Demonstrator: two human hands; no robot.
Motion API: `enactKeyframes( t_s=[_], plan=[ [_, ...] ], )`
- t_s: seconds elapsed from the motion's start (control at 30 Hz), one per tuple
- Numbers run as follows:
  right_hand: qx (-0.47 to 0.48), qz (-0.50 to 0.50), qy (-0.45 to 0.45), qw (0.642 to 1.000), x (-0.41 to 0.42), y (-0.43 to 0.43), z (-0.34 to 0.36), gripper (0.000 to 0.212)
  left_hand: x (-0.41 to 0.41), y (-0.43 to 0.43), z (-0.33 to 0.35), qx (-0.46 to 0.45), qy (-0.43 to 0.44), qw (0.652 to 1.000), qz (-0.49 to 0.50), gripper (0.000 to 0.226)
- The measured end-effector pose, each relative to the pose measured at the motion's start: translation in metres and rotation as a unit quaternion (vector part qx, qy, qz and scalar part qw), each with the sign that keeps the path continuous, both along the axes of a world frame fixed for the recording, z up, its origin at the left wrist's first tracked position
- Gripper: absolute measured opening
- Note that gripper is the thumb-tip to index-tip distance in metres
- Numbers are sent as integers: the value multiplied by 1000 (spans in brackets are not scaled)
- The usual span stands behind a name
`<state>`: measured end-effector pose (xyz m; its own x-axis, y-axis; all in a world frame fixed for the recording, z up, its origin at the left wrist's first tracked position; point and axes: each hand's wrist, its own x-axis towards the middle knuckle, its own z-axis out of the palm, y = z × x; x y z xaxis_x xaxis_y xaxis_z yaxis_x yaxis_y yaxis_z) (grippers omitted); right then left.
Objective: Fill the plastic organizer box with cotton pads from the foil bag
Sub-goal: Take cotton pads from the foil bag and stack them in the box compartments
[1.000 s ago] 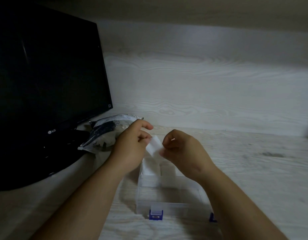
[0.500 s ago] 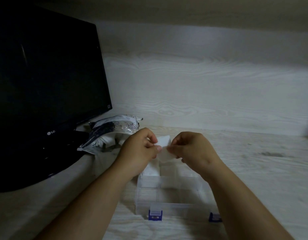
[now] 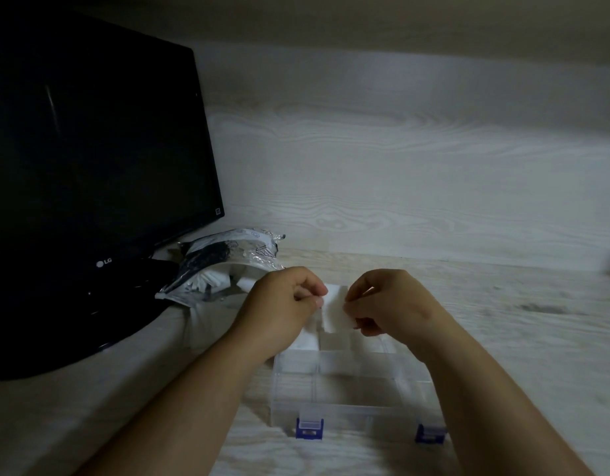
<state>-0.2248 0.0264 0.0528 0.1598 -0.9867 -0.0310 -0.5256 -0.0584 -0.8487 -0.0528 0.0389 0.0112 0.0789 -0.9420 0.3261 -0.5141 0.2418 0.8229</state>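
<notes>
A white cotton pad [image 3: 334, 307] is held up in the middle of the frame, just above the back row of the clear plastic organizer box [image 3: 358, 412]. Its left edge is pinched by the curled fingers of the left hand [image 3: 283, 304], and its right edge by the right hand [image 3: 386, 304]. More pads [image 3: 305, 340] are seen in the back compartments. The foil bag [image 3: 221, 266] is lying to the left, beside a black monitor [image 3: 90, 166].

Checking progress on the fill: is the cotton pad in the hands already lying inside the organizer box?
No, the left hand and right hand pinch the cotton pad by its edges above the organizer box.
</notes>
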Motion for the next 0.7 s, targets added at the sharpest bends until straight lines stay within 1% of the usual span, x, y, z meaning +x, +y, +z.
enactKeyframes(
  t_s=[0.17, 0.33, 0.43, 0.57, 0.7],
  plan=[
    [13, 8, 18, 1000, -1, 0, -1, 9, -1, 3, 3, 5, -23, 1000, 8, 20],
    [42, 16, 35, 998, -1, 0, 0, 8, -4, 5, 1, 29, -101, 994, 9, 7],
    [62, 21, 48, 997, 1, -1, 0, 5, -6, 6, 0, 36, -144, 989, 13, 8],
    [77, 30, 77, 994, 4, -1, -2, 7, -9, 8, 1, 39, -201, 979, 8, 9],
    [91, 31, 97, 991, 7, -3, -4, 8, -10, 7, -1, 52, -227, 972, 6, 17]
  ],
)
